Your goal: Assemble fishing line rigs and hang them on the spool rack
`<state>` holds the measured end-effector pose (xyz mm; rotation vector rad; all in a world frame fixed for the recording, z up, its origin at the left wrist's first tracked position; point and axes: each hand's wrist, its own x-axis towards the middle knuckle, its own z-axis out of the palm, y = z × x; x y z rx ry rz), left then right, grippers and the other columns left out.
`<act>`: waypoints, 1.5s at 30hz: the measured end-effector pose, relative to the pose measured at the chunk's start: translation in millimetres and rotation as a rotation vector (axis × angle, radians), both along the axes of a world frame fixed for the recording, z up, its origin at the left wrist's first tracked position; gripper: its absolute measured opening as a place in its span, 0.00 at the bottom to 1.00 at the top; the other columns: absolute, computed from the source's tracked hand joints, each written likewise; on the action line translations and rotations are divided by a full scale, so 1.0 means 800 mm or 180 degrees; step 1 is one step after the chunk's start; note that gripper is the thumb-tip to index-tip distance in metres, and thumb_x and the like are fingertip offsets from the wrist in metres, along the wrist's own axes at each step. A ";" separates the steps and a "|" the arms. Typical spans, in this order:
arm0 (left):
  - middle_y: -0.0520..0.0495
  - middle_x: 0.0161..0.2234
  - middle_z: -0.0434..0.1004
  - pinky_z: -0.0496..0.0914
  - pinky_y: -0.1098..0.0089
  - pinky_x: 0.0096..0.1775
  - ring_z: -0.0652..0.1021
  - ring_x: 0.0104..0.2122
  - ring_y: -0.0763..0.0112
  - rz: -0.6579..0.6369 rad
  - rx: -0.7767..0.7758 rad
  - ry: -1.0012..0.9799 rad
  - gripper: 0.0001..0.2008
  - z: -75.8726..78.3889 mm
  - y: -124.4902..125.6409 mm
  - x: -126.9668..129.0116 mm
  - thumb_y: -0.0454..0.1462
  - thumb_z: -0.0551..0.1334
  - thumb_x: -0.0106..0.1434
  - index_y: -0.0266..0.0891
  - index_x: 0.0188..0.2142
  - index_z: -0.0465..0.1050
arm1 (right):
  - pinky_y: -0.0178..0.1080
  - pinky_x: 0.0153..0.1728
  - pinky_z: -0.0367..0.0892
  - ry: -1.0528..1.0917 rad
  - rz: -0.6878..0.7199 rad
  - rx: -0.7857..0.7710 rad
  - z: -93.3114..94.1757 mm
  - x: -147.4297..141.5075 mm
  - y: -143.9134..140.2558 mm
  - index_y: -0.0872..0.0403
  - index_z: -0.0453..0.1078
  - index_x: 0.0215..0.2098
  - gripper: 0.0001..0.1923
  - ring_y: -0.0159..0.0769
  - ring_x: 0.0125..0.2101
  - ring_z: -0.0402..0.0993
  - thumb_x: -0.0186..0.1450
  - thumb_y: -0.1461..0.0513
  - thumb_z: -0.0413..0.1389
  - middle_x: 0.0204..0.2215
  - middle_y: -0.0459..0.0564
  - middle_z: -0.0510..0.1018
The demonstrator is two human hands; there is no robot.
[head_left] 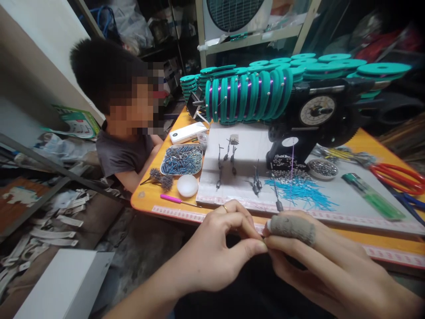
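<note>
At the far left, a person in a grey shirt [121,153] sits at the corner of an orange worktop [146,199], beside a tray of small blue-grey tubes [182,159], a round white lid [187,185] and a pink-handled pick [172,199]. In the foreground, the wearer's left hand [215,252], a ring on one finger, meets the right hand [318,261] just below the worktop's near edge; thumb and forefinger of each are pinched together where the two hands touch, apparently on something too small to make out. A grey cloth sleeve [292,227] covers the right forefinger. Beyond the hands lies a white mat [249,146] carrying dark fishing rigs [229,161], a scatter of thin turquoise tubes [300,190] and a heap of small metal beads [288,170]. Behind it stands a row of teal spools wound with purple line [247,98] beside a black machine with a dial [317,110]. Further right sit a small dish of beads [322,168], a green lighter [372,196] and red-handled scissors [398,177].
</note>
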<state>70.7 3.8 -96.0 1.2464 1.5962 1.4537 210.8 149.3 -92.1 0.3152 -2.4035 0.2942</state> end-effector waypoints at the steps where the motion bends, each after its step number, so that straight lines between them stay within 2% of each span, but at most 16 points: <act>1: 0.46 0.37 0.72 0.71 0.69 0.44 0.76 0.40 0.69 -0.0027 -0.0041 -0.0047 0.05 0.001 0.002 -0.001 0.30 0.67 0.62 0.36 0.30 0.75 | 0.29 0.41 0.70 0.0051 -0.0107 0.0018 -0.003 0.000 -0.001 0.55 0.70 0.39 0.06 0.26 0.39 0.74 0.65 0.69 0.53 0.35 0.48 0.76; 4: 0.44 0.45 0.70 0.74 0.67 0.46 0.77 0.42 0.68 0.0130 0.0248 -0.0597 0.03 -0.002 0.004 0.002 0.33 0.67 0.63 0.37 0.37 0.76 | 0.28 0.40 0.72 0.0257 -0.0613 -0.0056 -0.016 0.003 -0.004 0.53 0.69 0.40 0.06 0.25 0.34 0.76 0.64 0.67 0.56 0.34 0.46 0.77; 7: 0.42 0.55 0.64 0.74 0.68 0.47 0.78 0.43 0.71 0.0737 0.0781 -0.1029 0.08 -0.020 0.003 0.014 0.36 0.65 0.67 0.39 0.45 0.74 | 0.26 0.38 0.72 0.0433 -0.1234 -0.0142 -0.031 0.008 -0.008 0.54 0.69 0.41 0.07 0.22 0.29 0.74 0.63 0.65 0.58 0.35 0.45 0.77; 9: 0.43 0.47 0.70 0.74 0.74 0.40 0.77 0.35 0.77 0.0906 0.0801 -0.1260 0.07 -0.037 0.003 0.025 0.38 0.64 0.68 0.37 0.41 0.74 | 0.25 0.36 0.70 0.0448 -0.1486 -0.0274 -0.038 0.012 -0.011 0.53 0.69 0.41 0.07 0.20 0.27 0.73 0.64 0.64 0.58 0.34 0.44 0.76; 11: 0.47 0.31 0.73 0.68 0.79 0.28 0.73 0.24 0.82 0.0510 0.0506 -0.1870 0.12 -0.052 0.006 0.039 0.42 0.65 0.68 0.33 0.36 0.75 | 0.25 0.34 0.70 0.0439 -0.1539 -0.0524 -0.042 0.015 -0.013 0.53 0.69 0.41 0.06 0.20 0.27 0.72 0.66 0.63 0.57 0.33 0.44 0.76; 13: 0.49 0.25 0.72 0.62 0.82 0.20 0.70 0.19 0.83 0.0242 0.0326 -0.2618 0.16 -0.060 0.014 0.051 0.45 0.69 0.64 0.31 0.37 0.78 | 0.25 0.32 0.69 0.0440 -0.1554 -0.0735 -0.043 0.017 -0.016 0.53 0.70 0.41 0.05 0.20 0.27 0.72 0.66 0.63 0.58 0.32 0.44 0.76; 15: 0.50 0.25 0.71 0.59 0.83 0.17 0.68 0.16 0.86 0.0369 0.0425 -0.3294 0.16 -0.059 0.023 0.058 0.45 0.72 0.60 0.33 0.38 0.81 | 0.24 0.33 0.68 0.0478 -0.1628 -0.0770 -0.043 0.018 -0.018 0.52 0.71 0.40 0.04 0.19 0.28 0.71 0.65 0.63 0.59 0.32 0.42 0.76; 18: 0.52 0.24 0.72 0.57 0.86 0.16 0.65 0.15 0.89 0.0618 0.0618 -0.4025 0.12 -0.046 0.034 0.060 0.40 0.76 0.55 0.34 0.35 0.82 | 0.22 0.38 0.68 0.0505 -0.1627 -0.0670 -0.042 0.018 -0.022 0.53 0.71 0.39 0.03 0.16 0.28 0.70 0.65 0.65 0.59 0.30 0.39 0.76; 21: 0.51 0.25 0.73 0.58 0.87 0.16 0.68 0.18 0.88 0.0611 0.0681 -0.4376 0.11 -0.032 0.039 0.057 0.36 0.77 0.53 0.33 0.34 0.82 | 0.20 0.39 0.67 0.0453 -0.1563 -0.0762 -0.042 0.018 -0.023 0.53 0.71 0.38 0.03 0.15 0.28 0.70 0.65 0.66 0.59 0.30 0.39 0.76; 24: 0.50 0.27 0.75 0.60 0.88 0.16 0.70 0.20 0.87 0.0681 0.0656 -0.4564 0.11 -0.029 0.041 0.052 0.34 0.77 0.52 0.33 0.33 0.81 | 0.20 0.37 0.67 0.0426 -0.1520 -0.0899 -0.041 0.018 -0.023 0.53 0.70 0.38 0.03 0.15 0.27 0.69 0.65 0.66 0.59 0.29 0.39 0.75; 27: 0.49 0.27 0.76 0.61 0.87 0.15 0.72 0.21 0.84 0.0645 0.0630 -0.4236 0.12 -0.034 0.041 0.048 0.36 0.77 0.52 0.33 0.33 0.80 | 0.19 0.36 0.66 0.0380 -0.1392 -0.0929 -0.039 0.016 -0.022 0.53 0.71 0.38 0.03 0.14 0.27 0.69 0.65 0.66 0.59 0.29 0.39 0.75; 31: 0.47 0.29 0.76 0.67 0.84 0.18 0.73 0.21 0.81 0.0526 0.0664 -0.2671 0.08 -0.043 0.036 0.045 0.37 0.72 0.59 0.33 0.34 0.80 | 0.19 0.36 0.66 0.0410 -0.1370 -0.0875 -0.034 0.013 -0.022 0.52 0.70 0.38 0.03 0.14 0.30 0.71 0.66 0.65 0.58 0.29 0.38 0.76; 33: 0.45 0.34 0.77 0.70 0.82 0.21 0.74 0.24 0.80 0.0657 0.0648 -0.1872 0.04 -0.043 0.031 0.044 0.33 0.69 0.61 0.34 0.35 0.81 | 0.18 0.38 0.66 0.0396 -0.1419 -0.0777 -0.033 0.011 -0.023 0.52 0.70 0.38 0.02 0.14 0.29 0.71 0.67 0.65 0.57 0.29 0.38 0.76; 36: 0.44 0.36 0.77 0.74 0.80 0.23 0.77 0.28 0.75 0.0898 0.0689 -0.1061 0.07 -0.041 0.026 0.045 0.29 0.65 0.61 0.36 0.37 0.83 | 0.18 0.39 0.66 0.0376 -0.1498 -0.0695 -0.033 0.012 -0.023 0.52 0.71 0.39 0.02 0.14 0.28 0.70 0.67 0.65 0.57 0.29 0.38 0.76; 39: 0.44 0.33 0.79 0.76 0.77 0.25 0.79 0.29 0.72 0.1079 0.0734 -0.0534 0.07 -0.039 0.025 0.045 0.28 0.65 0.60 0.35 0.35 0.82 | 0.18 0.39 0.66 0.0344 -0.1500 -0.0638 -0.034 0.014 -0.022 0.52 0.71 0.39 0.03 0.15 0.27 0.69 0.66 0.65 0.58 0.28 0.39 0.75; 45: 0.45 0.32 0.80 0.77 0.78 0.29 0.81 0.32 0.71 0.1221 0.0764 -0.0088 0.07 -0.039 0.024 0.045 0.26 0.64 0.58 0.34 0.34 0.81 | 0.18 0.42 0.66 0.0350 -0.1470 -0.0533 -0.036 0.014 -0.022 0.53 0.71 0.41 0.05 0.15 0.31 0.70 0.66 0.66 0.59 0.31 0.40 0.76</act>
